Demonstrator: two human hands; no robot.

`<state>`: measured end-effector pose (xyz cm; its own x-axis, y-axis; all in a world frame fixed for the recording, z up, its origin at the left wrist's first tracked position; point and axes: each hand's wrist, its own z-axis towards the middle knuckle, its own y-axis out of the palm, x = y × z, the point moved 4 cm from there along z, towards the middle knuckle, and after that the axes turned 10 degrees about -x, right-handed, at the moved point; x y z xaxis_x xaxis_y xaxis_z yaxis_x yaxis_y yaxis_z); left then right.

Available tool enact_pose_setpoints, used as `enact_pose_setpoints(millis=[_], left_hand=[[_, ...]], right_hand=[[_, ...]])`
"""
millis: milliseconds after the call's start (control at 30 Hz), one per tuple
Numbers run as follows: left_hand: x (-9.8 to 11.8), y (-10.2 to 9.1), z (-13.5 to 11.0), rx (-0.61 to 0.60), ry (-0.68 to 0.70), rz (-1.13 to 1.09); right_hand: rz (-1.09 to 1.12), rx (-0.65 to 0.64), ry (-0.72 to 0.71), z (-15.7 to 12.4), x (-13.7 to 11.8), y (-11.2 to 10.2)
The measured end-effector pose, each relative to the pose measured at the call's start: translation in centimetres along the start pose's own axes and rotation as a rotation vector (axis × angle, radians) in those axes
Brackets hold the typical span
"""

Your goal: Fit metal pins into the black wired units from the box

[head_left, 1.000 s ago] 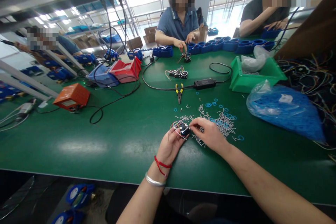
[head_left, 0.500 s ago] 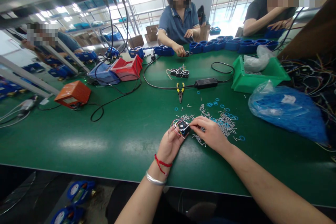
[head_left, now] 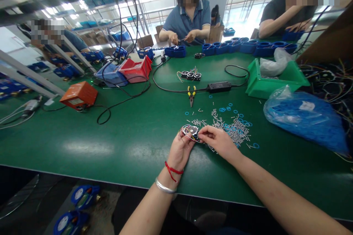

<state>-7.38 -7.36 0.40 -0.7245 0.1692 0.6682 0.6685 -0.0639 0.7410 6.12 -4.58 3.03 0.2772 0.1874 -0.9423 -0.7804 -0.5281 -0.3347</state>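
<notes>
My left hand is closed round a small black module with coloured wires, held just above the green table. My right hand pinches at the module's right side, fingers pressed together. Just behind my right hand lies a scatter of small metal pins and blue rubber rings. A red string and a silver bangle circle my left wrist.
Yellow-handled pliers, a black power adapter with cable, three more black modules, a green bin, a blue plastic bag, an orange box, red and blue bins. Three other people work across the table by blue housings.
The module has turned in my hands, its face now more upward. The person opposite drew both hands back from the table toward the chest.
</notes>
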Motion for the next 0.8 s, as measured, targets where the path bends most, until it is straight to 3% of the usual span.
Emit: enact_pose_setpoints(millis=[100, 267, 400, 800], left_hand=[[0.1, 0.1, -0.1, 0.006, 0.026, 0.006], [0.4, 0.1, -0.1, 0.049, 0.041, 0.004], [0.3, 0.1, -0.1, 0.051, 0.045, 0.015], [0.3, 0.1, -0.2, 0.041, 0.059, 0.013]], right_hand=[[0.015, -0.012, -0.007, 0.1, 0.1, 0.2], [-0.242, 0.100, -0.103, -0.2, -0.7, 0.1], [-0.279, 0.150, -0.149, -0.4, -1.2, 0.3], [-0.389, 0.105, -0.248, -0.7, -1.9, 0.4]])
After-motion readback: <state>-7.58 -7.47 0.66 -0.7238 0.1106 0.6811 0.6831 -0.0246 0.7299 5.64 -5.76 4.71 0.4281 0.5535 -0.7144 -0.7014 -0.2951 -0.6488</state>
